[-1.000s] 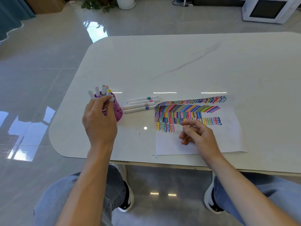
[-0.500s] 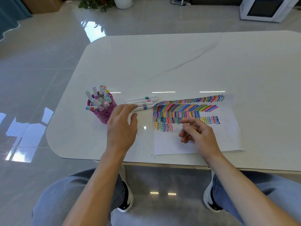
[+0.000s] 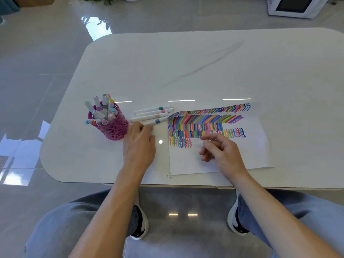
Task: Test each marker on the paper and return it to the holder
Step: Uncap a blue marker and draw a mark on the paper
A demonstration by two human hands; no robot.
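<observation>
The pink mesh holder (image 3: 115,130) is standing on the white table (image 3: 186,62), bristling with capped markers (image 3: 104,110). Just right of the holder, the left hand (image 3: 138,146) is lying almost flat with its thumb apart, its straight fingertips touching the end of the blue-banded marker (image 3: 157,121). Three more loose markers (image 3: 152,113) are lying just behind. Further right of the holder, the right hand (image 3: 222,150) is resting loosely curled on the scribbled paper (image 3: 188,162), holding nothing.
</observation>
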